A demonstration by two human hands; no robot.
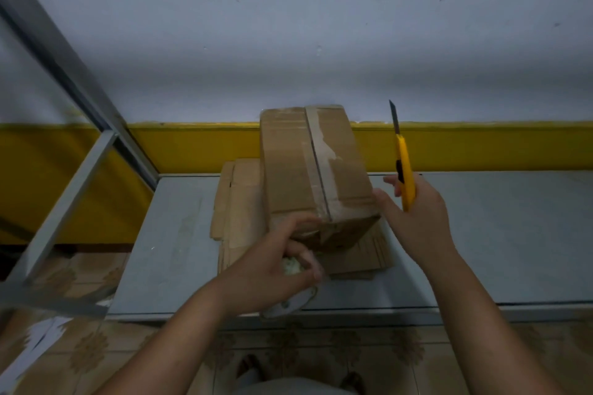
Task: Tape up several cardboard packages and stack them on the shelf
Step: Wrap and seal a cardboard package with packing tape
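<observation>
Far left of both hands, a grey metal shelf frame [64, 189] slants upward. The left hand [272, 256] curls its fingers around a tape roll [292, 301], held against the near end of the cardboard box [308, 163]. The box sits between the hands on flattened cardboard [237, 202], on a grey table [497, 234]. A tape strip [316, 144] runs along the box's top. The right hand [417, 218], just beside the box's near right corner, grips a yellow utility knife [405, 170], blade extended and pointing away from the person.
</observation>
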